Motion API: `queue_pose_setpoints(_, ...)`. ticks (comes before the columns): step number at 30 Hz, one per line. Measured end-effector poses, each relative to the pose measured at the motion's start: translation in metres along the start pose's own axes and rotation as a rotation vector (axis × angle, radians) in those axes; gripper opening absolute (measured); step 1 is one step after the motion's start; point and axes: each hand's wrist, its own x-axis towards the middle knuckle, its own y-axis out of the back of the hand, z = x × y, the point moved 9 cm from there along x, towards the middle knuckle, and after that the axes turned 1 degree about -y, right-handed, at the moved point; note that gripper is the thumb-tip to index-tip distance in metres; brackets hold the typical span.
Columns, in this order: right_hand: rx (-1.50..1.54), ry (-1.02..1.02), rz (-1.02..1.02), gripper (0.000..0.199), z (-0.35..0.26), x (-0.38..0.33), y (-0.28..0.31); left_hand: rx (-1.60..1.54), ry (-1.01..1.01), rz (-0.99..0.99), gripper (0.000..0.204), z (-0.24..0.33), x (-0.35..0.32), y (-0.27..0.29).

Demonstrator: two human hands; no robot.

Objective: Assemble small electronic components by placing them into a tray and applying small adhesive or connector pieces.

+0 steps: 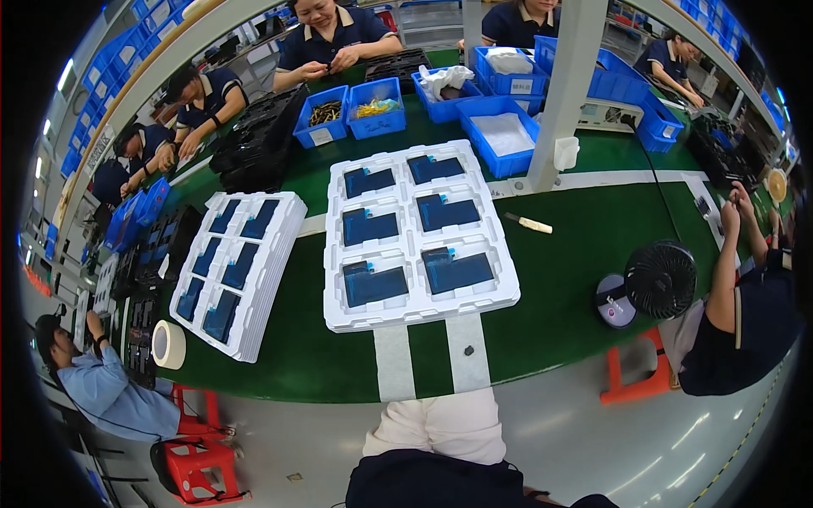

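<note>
Neither of my hands shows; only my lap in light trousers and a bit of my forearm by the lower edge are visible. In front of me on the green table lies a white plastic tray [337, 254] with several compartments. Each compartment holds a flat dark-blue, notched battery-like piece [374, 286] with small light-blue tabs. To its left stands a stack of similar white trays [269, 292], its top one filled with the same dark pieces [222, 315].
Right of the tray lie a small yellow-handled knife [533, 224] and a black desk fan [660, 279]. A roll of tape [168, 345] sits at the left edge. Blue bins [375, 123] and a white post [559, 102] stand behind. Co-workers sit around, one close at right [737, 322].
</note>
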Motion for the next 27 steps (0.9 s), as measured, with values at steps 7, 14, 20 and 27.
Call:
queue_pose_setpoints(7, 0.340, 0.064, -0.090, 0.044, -0.065, 0.008, 0.014, -0.062, 0.051, -0.008, 0.022, 0.000, 0.011, 0.016)
queue_pose_setpoints(14, 0.029, 0.116, -0.053, 0.086, -0.096, 0.044, 0.024, -0.137, 0.075, -0.005, 0.023, 0.021, 0.037, 0.028)
queue_pose_setpoints(20, -0.053, 0.264, -0.080, 0.094, -0.100, 0.058, 0.020, -0.199, 0.118, 0.020, 0.023, 0.033, 0.052, 0.045)
queue_pose_setpoints(27, 0.008, 0.226, -0.007, 0.090, -0.085, 0.059, 0.029, -0.317, 0.174, 0.031, 0.024, 0.025, 0.058, 0.018)
